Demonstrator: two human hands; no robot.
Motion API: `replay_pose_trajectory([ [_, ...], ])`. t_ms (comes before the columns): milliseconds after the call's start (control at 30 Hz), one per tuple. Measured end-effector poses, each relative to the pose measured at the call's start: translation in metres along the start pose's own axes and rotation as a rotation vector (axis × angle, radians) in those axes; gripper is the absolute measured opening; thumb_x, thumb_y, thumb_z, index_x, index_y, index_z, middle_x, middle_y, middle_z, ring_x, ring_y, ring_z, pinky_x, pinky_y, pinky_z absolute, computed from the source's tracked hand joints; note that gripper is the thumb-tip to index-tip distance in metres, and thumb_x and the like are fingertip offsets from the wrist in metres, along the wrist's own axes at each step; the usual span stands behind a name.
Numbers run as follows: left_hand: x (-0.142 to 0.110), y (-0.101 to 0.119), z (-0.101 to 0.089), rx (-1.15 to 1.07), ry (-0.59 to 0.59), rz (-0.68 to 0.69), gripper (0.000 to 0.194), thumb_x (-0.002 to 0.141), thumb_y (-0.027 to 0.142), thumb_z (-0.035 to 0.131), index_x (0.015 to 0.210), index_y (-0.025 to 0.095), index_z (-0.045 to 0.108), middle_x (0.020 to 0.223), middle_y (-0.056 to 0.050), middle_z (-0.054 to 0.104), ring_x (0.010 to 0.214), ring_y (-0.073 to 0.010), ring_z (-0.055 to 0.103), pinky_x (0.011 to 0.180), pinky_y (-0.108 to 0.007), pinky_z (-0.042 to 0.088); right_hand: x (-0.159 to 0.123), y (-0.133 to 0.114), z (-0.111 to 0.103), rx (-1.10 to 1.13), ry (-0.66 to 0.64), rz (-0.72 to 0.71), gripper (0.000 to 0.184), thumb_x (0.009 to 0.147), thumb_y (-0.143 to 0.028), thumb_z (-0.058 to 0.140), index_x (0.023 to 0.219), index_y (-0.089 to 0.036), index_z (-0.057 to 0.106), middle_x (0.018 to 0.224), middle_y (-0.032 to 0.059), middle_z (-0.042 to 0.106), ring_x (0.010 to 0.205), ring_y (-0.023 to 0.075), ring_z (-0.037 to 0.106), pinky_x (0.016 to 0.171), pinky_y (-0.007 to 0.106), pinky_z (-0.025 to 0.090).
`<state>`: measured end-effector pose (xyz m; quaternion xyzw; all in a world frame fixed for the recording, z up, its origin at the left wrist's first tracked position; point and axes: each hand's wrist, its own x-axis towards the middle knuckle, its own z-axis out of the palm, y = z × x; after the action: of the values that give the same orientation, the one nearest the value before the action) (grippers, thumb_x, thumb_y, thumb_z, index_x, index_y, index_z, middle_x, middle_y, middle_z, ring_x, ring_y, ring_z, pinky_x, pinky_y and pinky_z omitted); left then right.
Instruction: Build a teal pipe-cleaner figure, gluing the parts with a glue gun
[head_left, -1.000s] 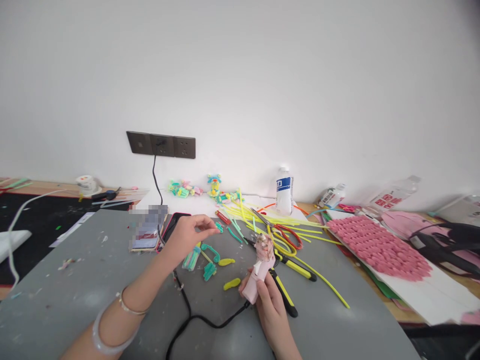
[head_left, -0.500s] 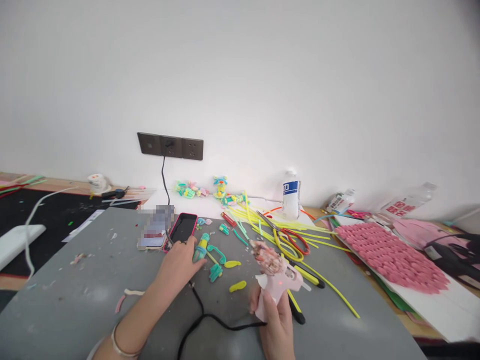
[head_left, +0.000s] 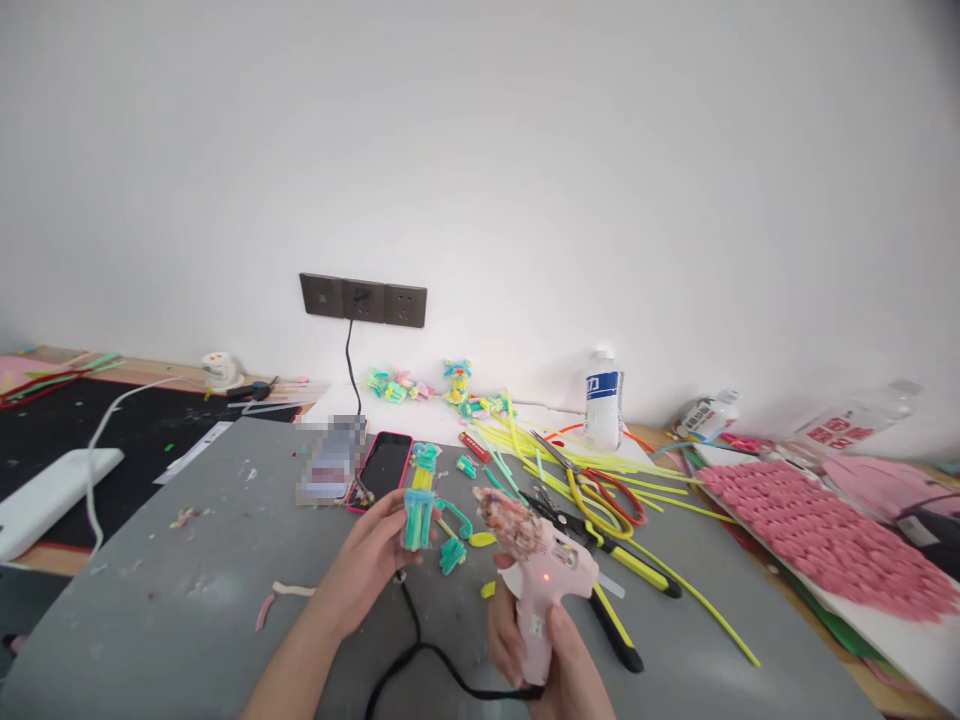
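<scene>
My left hand (head_left: 364,565) is closed around a teal and yellow pipe-cleaner figure (head_left: 420,505), which stands upright between my fingers. In my right hand (head_left: 574,655) is a pink hot glue gun (head_left: 546,580), gripped by its handle. Its light glows red, and its nozzle, crusted with dried glue, points left toward the figure without touching it. Right of the figure lie a curled teal pipe-cleaner piece (head_left: 457,515), a small teal bundle (head_left: 451,555) and a flat yellow piece (head_left: 482,539). A second yellow piece (head_left: 488,590) is partly hidden by the glue gun.
Black-and-yellow pliers (head_left: 645,568), scissors (head_left: 637,515) and yellow pipe cleaners (head_left: 694,608) lie to the right. Two phones, one pink-edged (head_left: 386,470), sit behind my left hand. The glue gun's black cord (head_left: 450,670) loops across the grey table (head_left: 187,620). A bottle (head_left: 602,405) stands by the wall.
My left hand has lifted the pipe-cleaner figure from the table and brought it nearer. The glue gun has turned slightly, its nozzle now closer to the figure. The view has shifted a little left.
</scene>
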<state>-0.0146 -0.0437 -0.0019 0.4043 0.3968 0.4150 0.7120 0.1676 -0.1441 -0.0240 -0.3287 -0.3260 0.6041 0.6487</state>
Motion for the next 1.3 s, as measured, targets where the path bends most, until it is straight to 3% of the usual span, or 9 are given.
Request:
replay_pose_trajectory([
  [133, 0.003, -0.007, 0.011, -0.203, -0.013, -0.082, 0.027, 0.079, 0.042, 0.068, 0.094, 0.02, 0.064, 0.083, -0.004, 0.069, 0.069, -0.0139, 0.06, 0.062, -0.025, 0.048, 0.0, 0.0, 0.004, -0.095, 0.073, -0.039, 0.044, 0.087, -0.062, 0.062, 0.08, -0.019, 0.062, 0.057, -0.0038, 0.043, 0.047, 0.0104, 0.037, 0.048, 0.025, 0.031],
  [233, 0.005, -0.011, 0.02, -0.281, 0.021, -0.097, 0.027, 0.08, 0.043, 0.068, 0.088, 0.018, 0.063, 0.08, -0.004, 0.067, 0.068, -0.0133, 0.058, 0.064, -0.026, 0.048, 0.004, 0.004, 0.004, -0.199, 0.087, -0.068, 0.049, 0.089, -0.06, 0.061, 0.064, -0.019, 0.051, 0.055, -0.0033, 0.044, 0.045, 0.0102, 0.042, 0.045, 0.024, 0.034],
  [600, 0.0, -0.017, 0.025, -0.262, -0.007, -0.022, 0.034, 0.079, 0.049, 0.073, 0.093, 0.018, 0.067, 0.079, -0.004, 0.067, 0.069, -0.0144, 0.056, 0.059, -0.025, 0.044, 0.013, -0.003, 0.017, -0.385, 0.15, -0.146, 0.06, 0.087, -0.071, 0.053, 0.057, -0.019, 0.046, 0.046, -0.0057, 0.037, 0.035, 0.0057, 0.031, 0.035, 0.02, 0.024],
  [900, -0.006, -0.014, 0.031, -0.345, 0.002, -0.029, 0.038, 0.072, 0.047, 0.084, 0.088, 0.016, 0.071, 0.081, -0.004, 0.068, 0.074, -0.0145, 0.059, 0.063, -0.022, 0.045, 0.011, -0.004, 0.019, -0.405, 0.137, -0.142, 0.062, 0.088, -0.072, 0.05, 0.056, -0.019, 0.043, 0.048, -0.0067, 0.034, 0.037, 0.0055, 0.03, 0.037, 0.019, 0.023],
  [1100, -0.005, -0.014, 0.03, -0.354, -0.022, -0.031, 0.039, 0.073, 0.046, 0.084, 0.094, 0.016, 0.073, 0.084, -0.005, 0.068, 0.079, -0.0165, 0.06, 0.068, -0.024, 0.047, 0.011, -0.004, 0.017, -0.419, 0.14, -0.138, 0.061, 0.089, -0.071, 0.05, 0.057, -0.019, 0.043, 0.048, -0.0059, 0.036, 0.037, 0.0058, 0.031, 0.037, 0.019, 0.024],
  [1300, -0.005, -0.016, 0.029, -0.339, -0.046, -0.009, 0.037, 0.077, 0.047, 0.08, 0.094, 0.015, 0.073, 0.081, -0.005, 0.067, 0.073, -0.0146, 0.055, 0.063, -0.023, 0.043, 0.01, -0.004, 0.018, -0.418, 0.138, -0.125, 0.063, 0.087, -0.073, 0.05, 0.056, -0.019, 0.043, 0.046, -0.006, 0.035, 0.036, 0.0055, 0.03, 0.037, 0.019, 0.023],
])
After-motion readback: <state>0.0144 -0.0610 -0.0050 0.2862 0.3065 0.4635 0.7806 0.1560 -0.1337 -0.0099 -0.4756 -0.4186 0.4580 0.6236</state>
